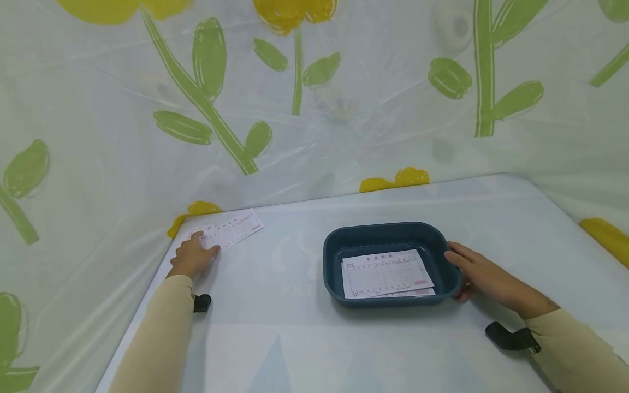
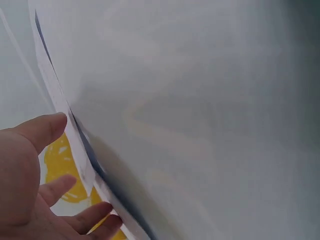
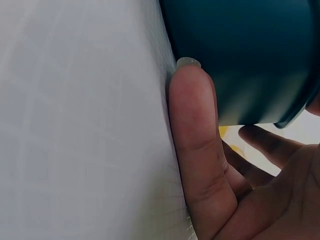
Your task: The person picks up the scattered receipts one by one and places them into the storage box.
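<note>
At the far left of the table, my left hand (image 1: 193, 257) reaches over printed paper slips (image 1: 233, 230), which lie partly overlapped. Its thumb and fingers are spread beside the slips' edges (image 2: 75, 137) in the left wrist view, with no slip pinched. My right hand (image 1: 484, 274) grips the right end of a dark teal plastic basin (image 1: 330, 273), thumb at the rim and other fingers outside. One finger (image 3: 195, 115) lies low along the basin's outer wall (image 3: 245, 55), close to the table. Inside the basin rest more printed slips (image 1: 385, 274), stacked slightly askew.
The table (image 1: 275, 305) has a pale cover. Behind it hangs a white plastic sheet (image 1: 344, 147) printed with green stems and yellow flowers, meeting the table's back and side edges. A black strap piece (image 1: 511, 337) sticks out at the right wrist, another (image 1: 202, 303) at the left.
</note>
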A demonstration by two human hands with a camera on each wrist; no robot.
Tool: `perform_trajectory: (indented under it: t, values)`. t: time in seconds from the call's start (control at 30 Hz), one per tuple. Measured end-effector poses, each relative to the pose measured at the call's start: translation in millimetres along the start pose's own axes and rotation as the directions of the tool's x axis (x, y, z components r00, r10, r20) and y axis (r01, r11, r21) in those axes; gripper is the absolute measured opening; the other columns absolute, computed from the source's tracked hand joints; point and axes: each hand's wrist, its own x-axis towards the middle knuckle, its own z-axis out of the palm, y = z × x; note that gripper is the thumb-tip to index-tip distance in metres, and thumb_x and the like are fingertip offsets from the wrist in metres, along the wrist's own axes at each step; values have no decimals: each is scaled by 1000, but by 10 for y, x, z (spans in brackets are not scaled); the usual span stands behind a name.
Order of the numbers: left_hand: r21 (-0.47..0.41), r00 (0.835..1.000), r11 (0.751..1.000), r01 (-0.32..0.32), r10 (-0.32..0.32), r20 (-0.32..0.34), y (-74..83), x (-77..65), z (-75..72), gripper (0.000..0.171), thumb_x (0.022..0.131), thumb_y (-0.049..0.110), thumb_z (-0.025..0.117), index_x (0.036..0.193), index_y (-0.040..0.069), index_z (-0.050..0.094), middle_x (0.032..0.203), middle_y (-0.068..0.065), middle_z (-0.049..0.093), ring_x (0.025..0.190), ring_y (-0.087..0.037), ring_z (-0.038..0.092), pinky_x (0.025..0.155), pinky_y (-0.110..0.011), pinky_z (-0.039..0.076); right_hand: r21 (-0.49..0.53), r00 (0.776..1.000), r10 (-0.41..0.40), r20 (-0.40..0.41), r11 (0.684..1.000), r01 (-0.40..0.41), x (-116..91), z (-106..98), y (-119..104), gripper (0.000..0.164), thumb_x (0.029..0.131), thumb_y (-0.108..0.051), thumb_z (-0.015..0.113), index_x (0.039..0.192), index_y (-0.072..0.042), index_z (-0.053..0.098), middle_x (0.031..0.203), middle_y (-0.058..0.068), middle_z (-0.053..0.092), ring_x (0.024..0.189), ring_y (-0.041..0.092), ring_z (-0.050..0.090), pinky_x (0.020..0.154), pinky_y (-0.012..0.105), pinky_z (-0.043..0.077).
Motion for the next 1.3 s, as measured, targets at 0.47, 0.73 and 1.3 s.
perform_trajectory:
  t: [0.47, 0.73, 1.3]
  values:
    - [-1, 999, 1000, -18, 18, -34, -2, -8, -4, 77, 97, 35, 60, 157, 4, 22, 153, -37, 23, 132, -56, 29, 104, -70, 25, 25, 1000, -26, -2, 999, 26, 35, -1, 16, 76, 108, -49, 28, 158, 1, 1, 98, 15, 65, 76, 26, 66, 71, 36, 56]
    - [-52, 992, 999, 15, -21, -122, 26, 30, 75, 72, 95, 27, 65, 154, 7, 30, 149, -36, 27, 124, -53, 33, 102, -68, 29, 25, 1000, 0, 2, 1000, 0, 23, 25, 23, 79, 107, -51, 29, 158, 1, 0, 90, 13, 66, 76, 25, 65, 73, 35, 54]
    - [-236, 959, 970, -54, -16, -284, -5, -52, 44, 67, 96, 1, 45, 158, 8, 21, 138, -30, 46, 121, -41, 47, 109, -58, 38, -1, 1000, 4, -6, 1000, -4, 26, 30, 50, 78, 107, -52, 26, 158, 1, 0, 91, 13, 65, 76, 25, 64, 73, 35, 54]
